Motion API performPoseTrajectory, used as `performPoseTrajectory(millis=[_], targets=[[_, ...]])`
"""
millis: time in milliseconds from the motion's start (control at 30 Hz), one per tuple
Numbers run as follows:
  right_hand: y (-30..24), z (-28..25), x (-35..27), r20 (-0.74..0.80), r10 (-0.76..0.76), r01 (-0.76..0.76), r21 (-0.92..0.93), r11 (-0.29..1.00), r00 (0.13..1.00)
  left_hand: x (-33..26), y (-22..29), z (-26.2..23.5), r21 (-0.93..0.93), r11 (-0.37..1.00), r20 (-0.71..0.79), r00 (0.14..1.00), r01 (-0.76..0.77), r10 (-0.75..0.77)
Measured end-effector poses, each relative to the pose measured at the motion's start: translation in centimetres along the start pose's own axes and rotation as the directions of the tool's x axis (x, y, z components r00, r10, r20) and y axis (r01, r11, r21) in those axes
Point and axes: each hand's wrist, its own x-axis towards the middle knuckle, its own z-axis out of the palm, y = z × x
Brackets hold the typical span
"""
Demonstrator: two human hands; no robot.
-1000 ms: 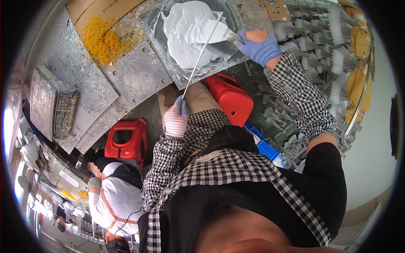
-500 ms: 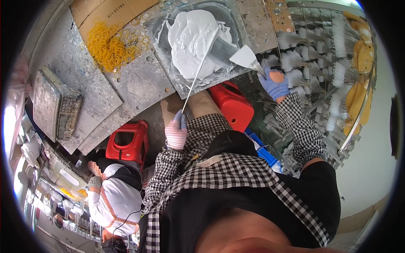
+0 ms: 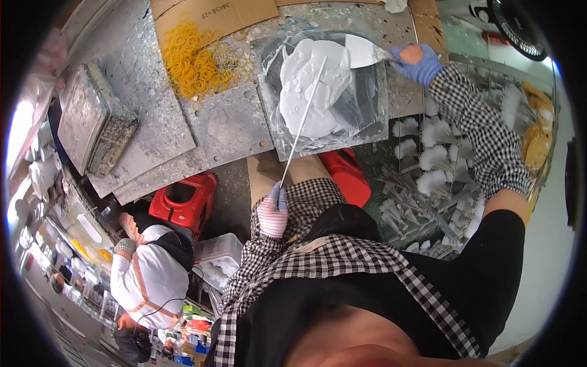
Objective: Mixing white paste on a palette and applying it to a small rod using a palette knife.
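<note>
Desk (image 3: 153, 131) w/ grey, paint-spattered metal sheets is filling the upper part of the view. Cardboard sheet (image 3: 214, 12) is lying along the far edge. A co-worker in a white top (image 3: 150, 275) is crouching at lower left, near 2 red stools (image 3: 183, 199), one of them partly hidden under the desk. Clear plastic sheet (image 3: 373, 104) is lying on the desk, carrying a big blob of white paste (image 3: 309, 92). Rack of white fan-shaped pieces (image 3: 428, 177) is sitting to the right, below the right forearm. Grey tray (image 3: 98, 125) is resting at the left end of the desk. Pile of yellow rubber bands (image 3: 199, 61) is spreading btwn tray & plastic sheet.

Long thin white rod (image 3: 302, 119) is running from the left hand up across the paste. Left hand (image 3: 273, 214), in a pink striped glove, is clenching the rod's lower end, near the person's chest. Right hand (image 3: 419, 61), in a blue glove, is gripping the handle of a scraper (image 3: 364, 52), its blade touching the paste's upper right edge.
</note>
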Motion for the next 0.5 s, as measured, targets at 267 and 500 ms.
performPoseTrajectory(millis=[267, 500], targets=[[1.7, -5.3, 13.3, -0.256, -0.658, 0.540, -0.404, 0.738, 0.708, -0.9, -0.2, 2.5, -0.158, 0.978, -0.061, 0.988, 0.134, -0.145], [-8.0, -10.2, 9.0, -0.076, -0.798, 0.693, -0.451, 0.563, 0.598, -1.2, 0.4, 2.2, -0.148, 0.916, 0.019, 0.927, 0.374, -0.375]])
